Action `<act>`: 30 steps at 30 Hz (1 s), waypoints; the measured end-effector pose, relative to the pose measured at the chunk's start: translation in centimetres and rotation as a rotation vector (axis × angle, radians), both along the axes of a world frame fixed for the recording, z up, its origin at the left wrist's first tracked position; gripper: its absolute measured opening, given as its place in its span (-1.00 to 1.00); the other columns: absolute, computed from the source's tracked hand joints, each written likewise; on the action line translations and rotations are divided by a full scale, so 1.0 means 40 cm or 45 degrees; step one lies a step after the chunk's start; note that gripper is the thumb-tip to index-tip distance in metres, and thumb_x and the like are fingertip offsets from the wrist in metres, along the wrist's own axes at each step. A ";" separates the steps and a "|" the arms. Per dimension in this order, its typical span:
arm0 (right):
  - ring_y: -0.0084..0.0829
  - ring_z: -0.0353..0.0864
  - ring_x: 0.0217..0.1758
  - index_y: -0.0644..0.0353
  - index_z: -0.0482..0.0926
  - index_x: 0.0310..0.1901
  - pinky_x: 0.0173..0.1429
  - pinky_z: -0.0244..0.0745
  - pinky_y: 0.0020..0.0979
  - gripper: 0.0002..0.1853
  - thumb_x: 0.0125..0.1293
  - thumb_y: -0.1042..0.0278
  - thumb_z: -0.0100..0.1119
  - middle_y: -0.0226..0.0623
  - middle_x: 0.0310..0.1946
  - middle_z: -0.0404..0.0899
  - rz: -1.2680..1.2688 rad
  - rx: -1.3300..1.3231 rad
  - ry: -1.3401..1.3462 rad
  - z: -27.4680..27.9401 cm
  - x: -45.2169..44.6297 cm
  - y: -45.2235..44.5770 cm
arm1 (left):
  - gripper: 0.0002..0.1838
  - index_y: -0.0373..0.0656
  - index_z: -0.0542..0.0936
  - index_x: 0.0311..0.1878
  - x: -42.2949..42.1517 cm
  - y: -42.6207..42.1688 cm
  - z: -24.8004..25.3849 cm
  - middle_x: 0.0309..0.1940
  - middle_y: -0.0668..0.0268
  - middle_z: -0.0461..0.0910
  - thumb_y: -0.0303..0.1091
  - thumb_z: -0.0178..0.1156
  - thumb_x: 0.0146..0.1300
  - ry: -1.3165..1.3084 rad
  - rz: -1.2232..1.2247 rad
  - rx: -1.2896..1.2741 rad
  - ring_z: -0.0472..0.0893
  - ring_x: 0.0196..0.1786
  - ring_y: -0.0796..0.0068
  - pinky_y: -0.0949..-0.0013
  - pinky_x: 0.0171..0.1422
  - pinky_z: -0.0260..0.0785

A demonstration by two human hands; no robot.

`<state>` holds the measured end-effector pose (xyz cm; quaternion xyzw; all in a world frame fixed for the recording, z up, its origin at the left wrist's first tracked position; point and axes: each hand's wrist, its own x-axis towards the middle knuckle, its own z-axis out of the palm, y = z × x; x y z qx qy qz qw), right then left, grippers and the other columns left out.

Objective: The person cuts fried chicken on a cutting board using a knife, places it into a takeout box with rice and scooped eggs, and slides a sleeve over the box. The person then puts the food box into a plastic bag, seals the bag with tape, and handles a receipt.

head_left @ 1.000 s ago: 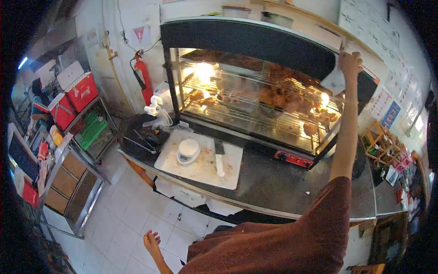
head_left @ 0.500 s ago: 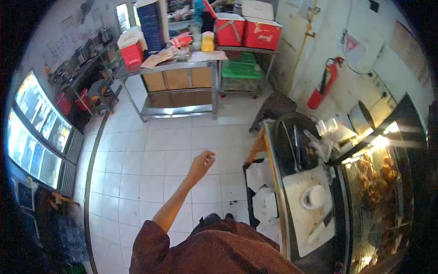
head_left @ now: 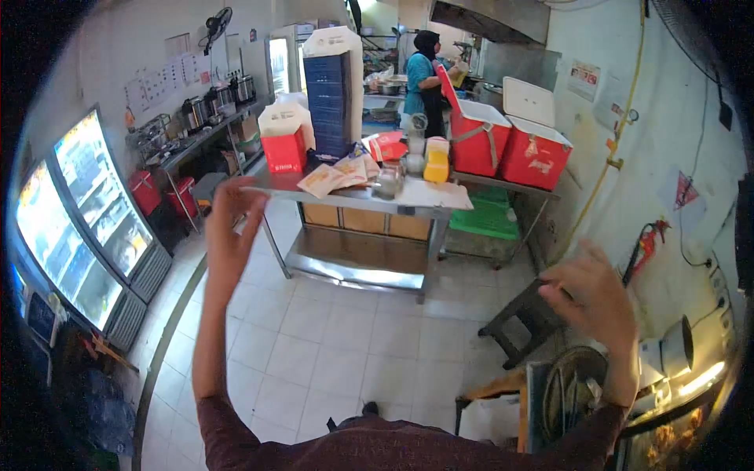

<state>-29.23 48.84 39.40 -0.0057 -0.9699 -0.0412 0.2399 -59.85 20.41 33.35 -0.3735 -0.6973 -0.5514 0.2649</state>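
Note:
My left hand (head_left: 232, 235) is raised in front of me, fingers bent and thumb held apart, with nothing in it. My right hand (head_left: 591, 297), a little blurred, is lifted on the other side, its fingers apart and nothing in them. Both are in the air, touching nothing. Between them in the view, farther off, stands a steel table (head_left: 353, 246). On it are a red and white carton (head_left: 283, 151), a tall dark blue stack (head_left: 327, 102), paper packets (head_left: 334, 177), a glass jar (head_left: 388, 182) and a yellow container (head_left: 437, 160).
Two red cooler boxes (head_left: 536, 155) stand behind the table, lids raised. A co-worker (head_left: 424, 74) stands beyond. Glass-door fridges (head_left: 86, 220) line the left. At right are a dark stool (head_left: 522, 322), a fire extinguisher (head_left: 646, 250) and a lit display case (head_left: 667, 443).
My view has moved closer to the table and tilted up. My left hand has risen, and my right hand has come into view. The co-worker now shows more fully.

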 end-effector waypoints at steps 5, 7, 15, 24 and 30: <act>-0.38 0.50 -0.34 0.13 0.48 -0.37 0.19 0.20 -0.17 -0.85 0.04 0.31 0.19 -0.34 -0.53 0.47 0.330 0.010 -0.029 0.027 -0.312 0.022 | -0.78 -0.32 0.45 -0.41 -0.305 0.114 0.210 -0.53 0.16 0.55 -0.31 0.09 0.18 0.406 0.306 -0.190 0.55 -0.47 0.46 0.44 -0.35 0.32; -0.39 0.50 -0.36 0.12 0.47 -0.40 0.15 0.25 -0.20 -0.86 0.07 0.28 0.15 -0.34 -0.55 0.46 0.439 0.043 -0.039 0.047 -0.421 0.042 | -0.71 -0.30 0.47 -0.43 -0.440 0.215 0.287 -0.53 0.12 0.55 -0.22 0.06 0.20 0.577 0.357 -0.283 0.57 -0.47 0.31 0.38 -0.37 0.33; -0.39 0.52 -0.40 0.17 0.42 -0.45 -0.06 0.36 -0.28 -0.88 0.12 0.32 0.02 -0.31 -0.52 0.49 0.834 0.449 -0.678 -0.065 -0.998 0.252 | -0.68 -0.21 0.42 -0.15 -1.217 0.610 0.319 -0.33 0.06 0.54 -0.21 0.12 0.09 0.931 0.474 -1.326 0.53 -0.19 0.07 0.13 -0.11 0.39; -0.18 0.57 -0.44 0.21 0.49 -0.46 -0.31 0.47 -0.23 -0.81 0.10 0.26 0.00 -0.11 -0.54 0.54 0.810 0.290 -0.584 -0.045 -1.626 0.527 | -0.49 -0.20 0.23 0.11 -1.690 0.805 0.442 -0.18 -0.01 0.49 -0.27 0.11 0.11 0.751 0.809 -1.159 0.48 -0.08 0.02 0.11 -0.03 0.37; -0.15 0.51 -0.43 0.20 0.49 -0.42 -0.31 0.40 -0.22 -0.80 0.11 0.24 0.01 -0.13 -0.55 0.49 0.402 0.118 -0.668 0.139 -1.931 0.616 | -0.31 -0.16 0.11 0.22 -1.995 1.016 0.520 0.11 0.06 0.24 -0.12 0.15 0.09 0.850 0.798 -0.774 0.34 0.11 0.07 -0.07 0.11 0.23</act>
